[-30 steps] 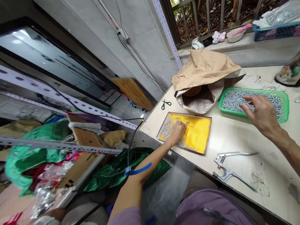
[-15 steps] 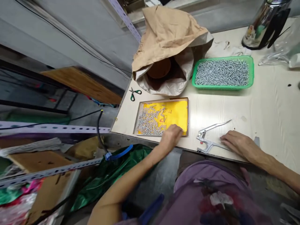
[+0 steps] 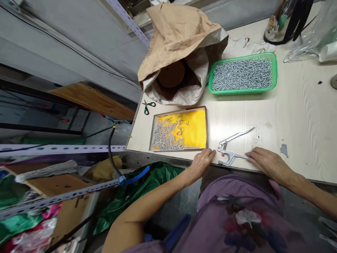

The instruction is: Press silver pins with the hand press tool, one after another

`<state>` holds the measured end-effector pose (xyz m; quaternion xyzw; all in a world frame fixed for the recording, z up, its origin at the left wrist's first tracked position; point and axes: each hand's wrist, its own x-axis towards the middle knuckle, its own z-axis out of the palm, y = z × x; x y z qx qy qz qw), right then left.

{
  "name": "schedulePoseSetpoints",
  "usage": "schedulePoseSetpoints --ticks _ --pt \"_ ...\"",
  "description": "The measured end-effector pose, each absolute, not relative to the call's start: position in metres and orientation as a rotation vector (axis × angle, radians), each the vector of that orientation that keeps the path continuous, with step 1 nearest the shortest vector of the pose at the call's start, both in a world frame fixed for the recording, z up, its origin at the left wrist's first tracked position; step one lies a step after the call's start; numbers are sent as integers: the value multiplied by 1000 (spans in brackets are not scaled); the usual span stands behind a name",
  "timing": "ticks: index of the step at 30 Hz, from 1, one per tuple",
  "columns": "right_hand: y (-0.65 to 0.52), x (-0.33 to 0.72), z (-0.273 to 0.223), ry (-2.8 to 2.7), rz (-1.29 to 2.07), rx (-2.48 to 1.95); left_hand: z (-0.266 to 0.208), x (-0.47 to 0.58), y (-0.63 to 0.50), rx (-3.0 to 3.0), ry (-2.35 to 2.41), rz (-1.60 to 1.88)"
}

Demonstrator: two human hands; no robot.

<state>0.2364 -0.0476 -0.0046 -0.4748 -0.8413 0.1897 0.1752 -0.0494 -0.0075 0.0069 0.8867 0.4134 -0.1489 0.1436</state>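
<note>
A pair of silver pliers (image 3: 231, 156) with a spring between its jaws lies near the table's front edge, its two handles spread apart. My right hand (image 3: 271, 163) is closed on the end of the lower handle and rests on the table. My left hand (image 3: 202, 162) is just left of the pliers' head, fingertips pinched together; anything between them is too small to make out. Left of that hand sits a shallow box (image 3: 206, 128) with a yellow bottom. Small silvery screw-like pieces (image 3: 167, 135) are heaped in its left part.
A green basket (image 3: 274, 72) full of similar metal pieces stands at the back. An open brown paper sack (image 3: 181, 31) lies beside it. Small scissors (image 3: 147, 106) are near the left edge, a kettle (image 3: 285, 23) and a clear plastic bag (image 3: 313, 45) at the back right.
My left hand has moved right, from over the box's front edge to beside the pliers' head. The right hand stays at the handle. The camera view has shifted somewhat.
</note>
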Motion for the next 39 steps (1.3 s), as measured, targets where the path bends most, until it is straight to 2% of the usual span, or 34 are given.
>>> schedulePoseSetpoints --ticks 5,8,12,15,18,35,39 --pt "-54 235 -8 -2396 529 -1350 8 -43 -3 2569 1111 -468" --pt "-56 234 -9 -2386 575 -1350 5 -43 -1 2425 1198 -290" --pt "-58 233 -11 -2360 624 -1374 4 -38 -2 1767 1429 84" --pt "-58 232 -13 -2386 583 -1385 7 -29 -5 1229 1486 129" --pt "-58 231 -15 -2411 525 -1397 11 -19 -8 999 1506 165" --pt "-59 230 -15 -2484 481 -1412 16 -5 2 954 1585 -17" --pt "-45 243 -10 -2491 357 -1448 13 -6 1 953 1583 -12"
